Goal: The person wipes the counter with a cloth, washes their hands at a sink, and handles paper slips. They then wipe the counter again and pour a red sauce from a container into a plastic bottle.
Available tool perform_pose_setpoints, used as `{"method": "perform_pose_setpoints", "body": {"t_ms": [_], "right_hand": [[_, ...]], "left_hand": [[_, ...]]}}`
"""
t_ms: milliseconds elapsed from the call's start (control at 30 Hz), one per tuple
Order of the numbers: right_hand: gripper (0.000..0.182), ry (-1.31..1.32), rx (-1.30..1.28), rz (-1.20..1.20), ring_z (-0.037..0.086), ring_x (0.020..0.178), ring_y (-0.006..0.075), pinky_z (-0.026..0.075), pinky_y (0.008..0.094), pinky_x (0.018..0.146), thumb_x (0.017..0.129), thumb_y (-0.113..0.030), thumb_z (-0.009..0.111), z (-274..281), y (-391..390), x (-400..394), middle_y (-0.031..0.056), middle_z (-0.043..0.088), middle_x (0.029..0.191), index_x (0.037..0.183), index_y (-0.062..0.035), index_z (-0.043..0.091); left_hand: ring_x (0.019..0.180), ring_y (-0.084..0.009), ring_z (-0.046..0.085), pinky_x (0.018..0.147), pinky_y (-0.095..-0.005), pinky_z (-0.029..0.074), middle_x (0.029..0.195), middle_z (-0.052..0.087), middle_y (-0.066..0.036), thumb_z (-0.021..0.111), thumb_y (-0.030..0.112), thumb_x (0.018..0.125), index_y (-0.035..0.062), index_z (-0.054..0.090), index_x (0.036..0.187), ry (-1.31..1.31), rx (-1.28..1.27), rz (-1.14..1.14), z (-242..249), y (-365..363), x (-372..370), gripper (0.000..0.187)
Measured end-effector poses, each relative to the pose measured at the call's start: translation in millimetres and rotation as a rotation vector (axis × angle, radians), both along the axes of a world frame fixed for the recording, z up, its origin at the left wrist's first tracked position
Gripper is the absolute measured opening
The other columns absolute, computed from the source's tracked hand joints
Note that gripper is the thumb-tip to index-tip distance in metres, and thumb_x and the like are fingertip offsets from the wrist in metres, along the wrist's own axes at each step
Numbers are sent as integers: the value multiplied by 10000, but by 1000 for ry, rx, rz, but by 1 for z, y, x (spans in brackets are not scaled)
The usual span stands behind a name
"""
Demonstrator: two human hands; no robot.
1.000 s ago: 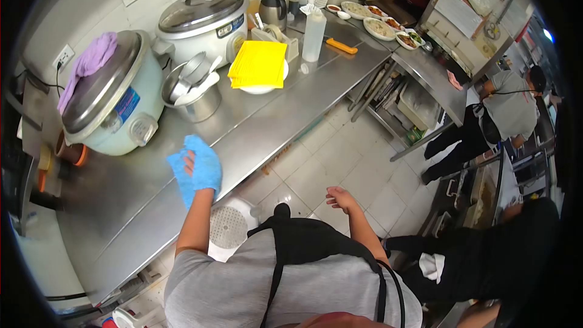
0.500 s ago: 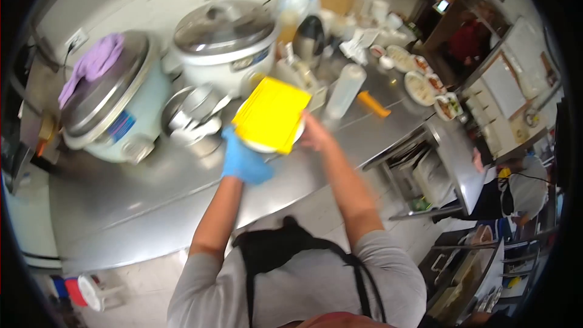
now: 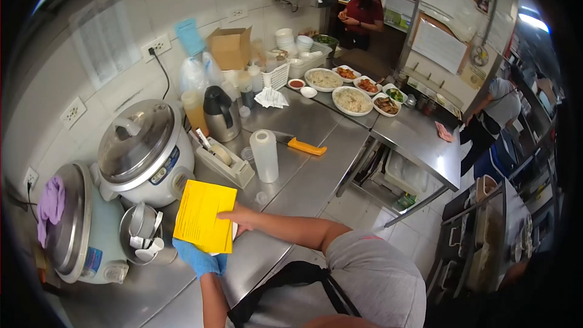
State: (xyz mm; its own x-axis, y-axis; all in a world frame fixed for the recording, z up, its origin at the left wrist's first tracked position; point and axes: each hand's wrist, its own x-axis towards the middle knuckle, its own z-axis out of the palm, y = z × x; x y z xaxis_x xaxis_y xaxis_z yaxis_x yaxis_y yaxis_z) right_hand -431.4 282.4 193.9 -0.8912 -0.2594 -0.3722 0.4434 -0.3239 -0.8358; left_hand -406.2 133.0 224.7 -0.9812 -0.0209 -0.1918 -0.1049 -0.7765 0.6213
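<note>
A yellow printed paper sheet (image 3: 203,215), perhaps several stacked, lies over a round white dish (image 3: 235,229); only a sliver of the dish's rim shows beside my right hand. My left hand (image 3: 200,259), in a blue glove, grips from the near side, its fingers partly hidden beneath. Bare and closed on the right edge, my right hand (image 3: 241,217) has its thumb on the paper and fingers below. To the left of the paper is a metal bowl (image 3: 127,235) with ladles and scoops. A tape dispenser (image 3: 226,164) and a clear squeeze bottle (image 3: 265,158) stand beyond.
Two large rice cookers (image 3: 146,149) line the wall, one with a purple cloth (image 3: 51,209). An orange-handled knife (image 3: 306,146) lies behind the bottle, near a thermos jug (image 3: 221,115). Filled food dishes (image 3: 352,102) stand at the far end. Two people (image 3: 364,15) are farther off.
My view has swung up and to the right, bringing the food dishes and a person into clearer sight. Both hands still hold the yellow paper and dish; my right thumb now lies on the paper.
</note>
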Motion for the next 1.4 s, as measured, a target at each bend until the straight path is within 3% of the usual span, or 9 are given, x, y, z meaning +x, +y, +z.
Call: {"method": "perform_pose_setpoints", "body": {"t_ms": [233, 300, 467, 567, 600, 767, 933, 1233, 1400], "right_hand": [[450, -191, -136, 119, 480, 1005, 261, 458, 476, 724, 776, -171, 542, -25, -34, 49, 87, 471, 1084, 1166, -92, 332], [421, -196, -139, 143, 461, 1030, 266, 435, 490, 763, 797, -150, 508, -14, -52, 69, 88, 444, 1120, 1171, -96, 322], [371, -270, -83, 186, 468, 1015, 266, 438, 486, 771, 812, -81, 456, -7, -110, 93, 106, 423, 1112, 1149, -104, 302], [355, -269, -81, 221, 454, 1029, 263, 412, 494, 804, 820, -94, 449, -3, -160, 112, 109, 419, 1119, 1147, -99, 312], [351, -288, -80, 223, 452, 1030, 264, 407, 495, 809, 823, -101, 448, -3, -180, 118, 109, 418, 1120, 1148, -95, 315], [346, -292, -179, 158, 445, 1034, 274, 399, 495, 818, 832, -131, 440, -7, -272, 142, 111, 412, 1133, 1151, -71, 322], [351, -277, -206, 191, 444, 1033, 279, 398, 499, 816, 832, -134, 437, -5, -356, 139, 113, 406, 1143, 1156, -67, 319], [417, -161, -68, 595, 477, 999, 290, 428, 507, 748, 809, -120, 464, -3, -479, 103, 95, 419, 1138, 1183, -108, 281], [524, -147, 30, 737, 510, 941, 316, 445, 539, 681, 751, -95, 535, 1, -537, 64, 107, 442, 1110, 1177, -145, 234]], "left_hand": [[801, -187, 530, 706, -275, 427, 955, 543, -69, 341, 370, 848, 72, 461, 1041, -161, -71, 178, 6, -47, 44, 374], [769, -166, 522, 683, -261, 419, 900, 553, -67, 361, 328, 850, 64, 487, 998, -210, -113, 284, -37, -83, 51, 327], [758, -147, 515, 658, -262, 425, 854, 550, -83, 391, 268, 844, 44, 513, 953, -322, -663, 447, -42, -142, 87, 277], [754, -155, 518, 656, -270, 431, 859, 550, -89, 384, 280, 840, 41, 516, 964, -338, -596, 504, -5, -184, 116, 299], [745, -157, 520, 662, -269, 426, 853, 551, -93, 375, 310, 832, 32, 516, 971, -446, -281, 496, 25, -200, 119, 341], [721, -152, 519, 661, -254, 411, 825, 555, -92, 351, 337, 825, 25, 522, 948, -327, -407, 476, -35, -308, 124, 376], [711, -150, 514, 653, -253, 409, 820, 554, -83, 341, 330, 826, 36, 519, 921, -255, -323, 482, -23, -385, 130, 357], [727, -172, 531, 637, -270, 428, 842, 567, -58, 376, 389, 808, 58, 509, 934, -188, 46, 605, -3, -482, 150, 378], [845, -211, 535, 703, -312, 442, 995, 544, -78, 288, 477, 820, 82, 456, 1085, -111, 85, 685, 0, -510, 155, 504]]}}
